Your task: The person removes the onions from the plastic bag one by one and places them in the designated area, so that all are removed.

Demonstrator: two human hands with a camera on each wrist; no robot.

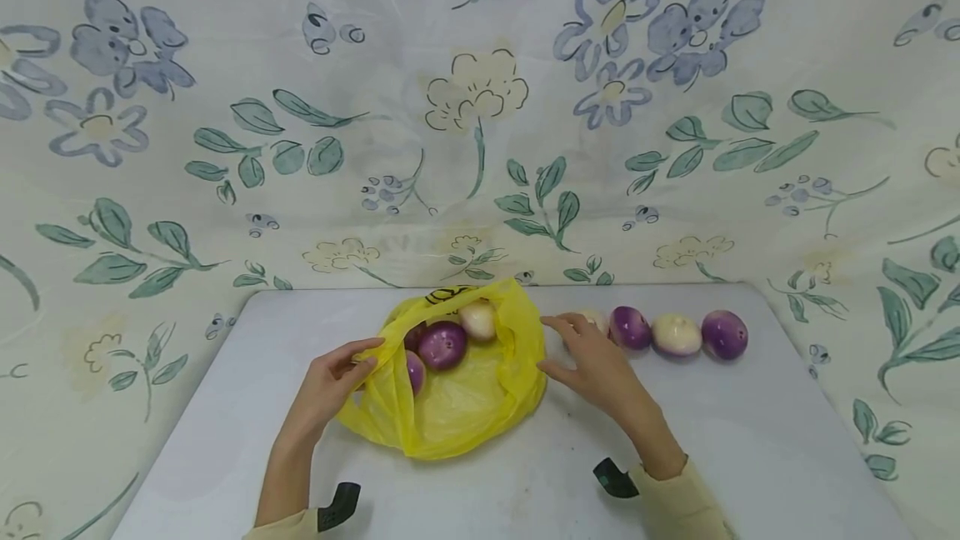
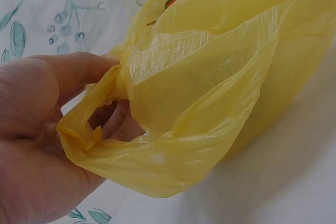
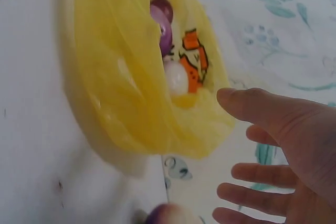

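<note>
From the head, the yellow bag sits between the hands on the white table, its mouth gaping and its long axis running roughly from eight to two o'clock; the left hand pinches its rim at nine o'clock; the right hand stands at three o'clock with fingers parted, gripping nothing, its fingertips right beside the bag's edge; inside lie round vegetables, a purple one and a white one plainest; a row of others, such as a pale one, stretches from nine to three o'clock, lying between two and three o'clock of the right hand, much the nearer hand.

From the left wrist, fingers and thumb hold gathered film at a handle loop; the bag spreads away towards two o'clock.

From the right wrist, the thumb points to nine o'clock at the bag's edge; whether it touches, I cannot tell; a purple-and-pale vegetable shows at seven o'clock, below the bag.
</note>
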